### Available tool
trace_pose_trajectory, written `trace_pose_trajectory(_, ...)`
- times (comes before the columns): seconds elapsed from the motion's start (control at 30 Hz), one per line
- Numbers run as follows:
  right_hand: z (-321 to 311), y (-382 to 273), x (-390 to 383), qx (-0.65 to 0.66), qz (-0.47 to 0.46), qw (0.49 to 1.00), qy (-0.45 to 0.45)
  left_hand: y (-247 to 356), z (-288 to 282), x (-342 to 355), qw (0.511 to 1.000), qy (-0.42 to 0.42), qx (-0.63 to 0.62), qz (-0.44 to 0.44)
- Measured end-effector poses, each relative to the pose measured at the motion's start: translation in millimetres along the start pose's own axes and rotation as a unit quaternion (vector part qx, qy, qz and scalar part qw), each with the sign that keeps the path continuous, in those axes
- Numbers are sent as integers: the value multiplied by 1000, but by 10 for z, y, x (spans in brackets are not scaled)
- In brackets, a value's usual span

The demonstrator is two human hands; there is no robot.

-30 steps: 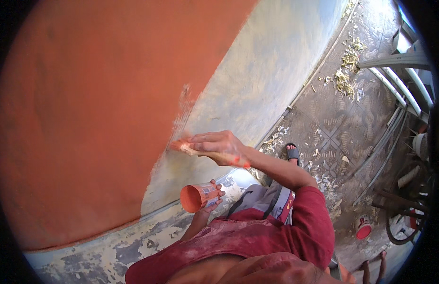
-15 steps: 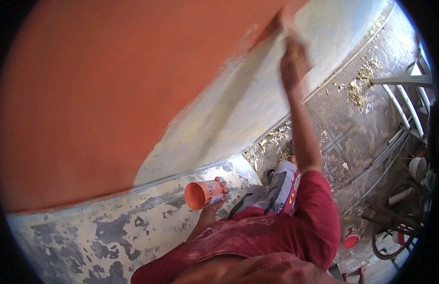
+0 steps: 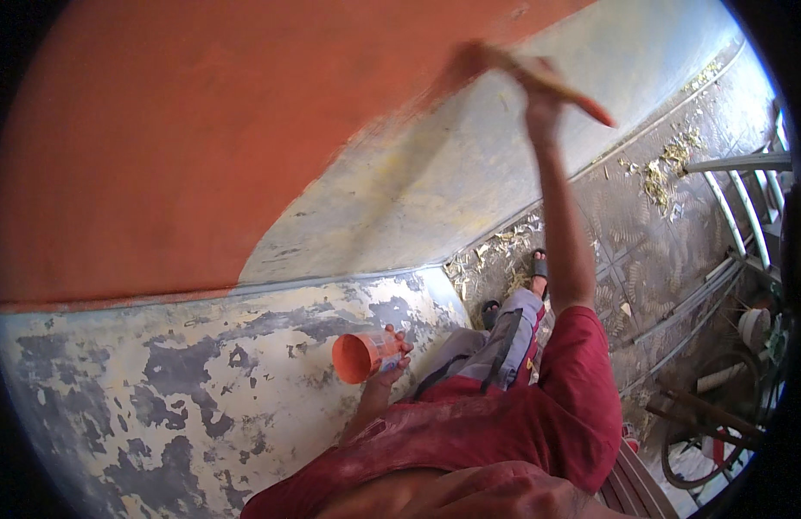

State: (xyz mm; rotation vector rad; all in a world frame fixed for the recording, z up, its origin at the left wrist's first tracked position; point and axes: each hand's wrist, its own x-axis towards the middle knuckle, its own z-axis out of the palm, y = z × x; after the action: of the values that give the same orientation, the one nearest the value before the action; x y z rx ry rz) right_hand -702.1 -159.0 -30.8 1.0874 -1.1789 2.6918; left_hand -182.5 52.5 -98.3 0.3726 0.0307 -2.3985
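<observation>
My left hand is closed round the side of a cup-shaped paint container, tilted so its orange mouth faces left. Stretched up to the wall, my right hand grips a paintbrush with an orange-tipped handle. The brush's blurred head lies at the border between the orange painted wall and the pale, unpainted strip. Whether the bristles touch the wall cannot be made out.
Below the painted wall is a peeling white-and-grey surface. Dry plant scraps litter the patterned floor. White curved bars, long pipes and a wheel stand at right. A brown slatted piece is lower right.
The brush head has moved left and down along the paint border, and its handle now points right. My left hand holds the container almost as before. The whole view has shifted slightly.
</observation>
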Motion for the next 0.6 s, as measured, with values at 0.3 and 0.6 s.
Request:
trace_pose_trajectory(0.3, 341, -6, -246, -334, -80, 928, 144, -164, -7, -326, 999, 16, 5, 41)
trace_pose_trajectory(0.6, 748, -490, -1237, 327, 83, 908, -249, -73, 1, -184, 1000, 21, 14, 3)
